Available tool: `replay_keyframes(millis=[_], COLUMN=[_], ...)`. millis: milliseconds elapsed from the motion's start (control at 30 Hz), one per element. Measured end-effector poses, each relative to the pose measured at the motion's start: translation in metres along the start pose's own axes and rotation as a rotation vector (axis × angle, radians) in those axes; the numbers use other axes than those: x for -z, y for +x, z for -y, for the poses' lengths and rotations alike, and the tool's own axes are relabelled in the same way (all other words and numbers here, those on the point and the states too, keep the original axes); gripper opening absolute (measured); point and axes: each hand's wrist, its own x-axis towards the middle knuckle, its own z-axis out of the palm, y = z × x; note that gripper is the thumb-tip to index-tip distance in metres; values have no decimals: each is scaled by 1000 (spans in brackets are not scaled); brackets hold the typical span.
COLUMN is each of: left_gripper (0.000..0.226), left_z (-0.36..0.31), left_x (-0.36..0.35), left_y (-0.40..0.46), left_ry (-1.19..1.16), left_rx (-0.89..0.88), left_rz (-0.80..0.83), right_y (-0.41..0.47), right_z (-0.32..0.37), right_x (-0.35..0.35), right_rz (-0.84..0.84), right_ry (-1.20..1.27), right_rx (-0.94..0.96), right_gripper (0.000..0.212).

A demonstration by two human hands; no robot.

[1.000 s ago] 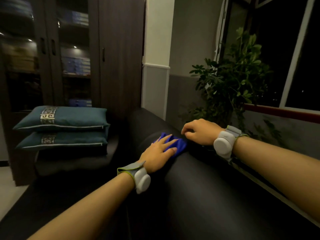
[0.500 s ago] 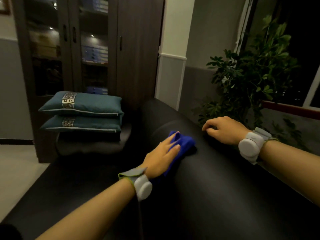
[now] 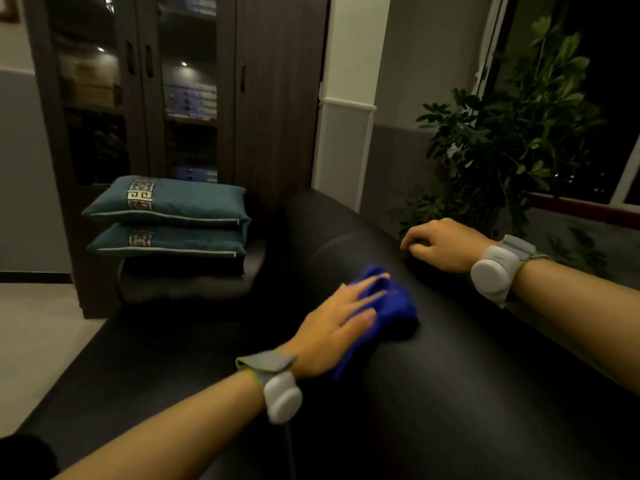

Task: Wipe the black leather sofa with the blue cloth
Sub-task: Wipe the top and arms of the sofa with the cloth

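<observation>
The black leather sofa (image 3: pixel 467 375) fills the lower part of the view, its rounded backrest running from the centre to the lower right. A crumpled blue cloth (image 3: pixel 394 306) lies on the backrest's front curve. My left hand (image 3: pixel 332 327) presses flat on the cloth with straight, spread fingers. My right hand (image 3: pixel 443 244) rests on the top of the backrest behind the cloth, its fingers curled onto the leather's back edge. Both wrists carry grey bands with white pods.
Two teal cushions (image 3: pixel 169 216) are stacked on a grey pad at the sofa's far end. A dark glass-door cabinet (image 3: pixel 180 91) stands behind them. A leafy potted plant (image 3: pixel 502 147) and a window are at the right, behind the backrest. Pale floor shows at left.
My left hand has slid the blue cloth down and toward me along the backrest. My right hand now sits apart from the cloth. The view has shifted.
</observation>
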Motion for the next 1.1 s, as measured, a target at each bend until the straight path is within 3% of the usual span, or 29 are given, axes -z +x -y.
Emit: replay_keyframes(millis=[133,233,300,500,667,833,1000,1100], left_gripper=[42,53,56,48,49,43,49,50], left_z=[49,73,76,38,13,38,64,56], left_x=[0,-5,-12,-20,-32,-21,-15,-21], left_y=[16,6,-3,-33,-64,-48,-26,-36], left_ry=[-167,-241,-296,-298,-197,-292,-373,-319], left_rx=[377,565,561,330,116,251,463,464], left_rz=[-255,-363,-391,-333,-225,-234,-323,-276], right_y=[-2,-1,1,3,4,4,27,31], right_z=[14,27,38,73,60,70,104,119], right_x=[-7,-14,-18,-32,-22,-11,-12,-23], right_rz=[57,43,31,82,115,184,101,80], right_ry=[-63,-117,-129,-193,-36,-30,-91,-135], right_rx=[53,118,173,399,343,252,145,92], right_gripper=[24,25,25,30,27,26,27,28])
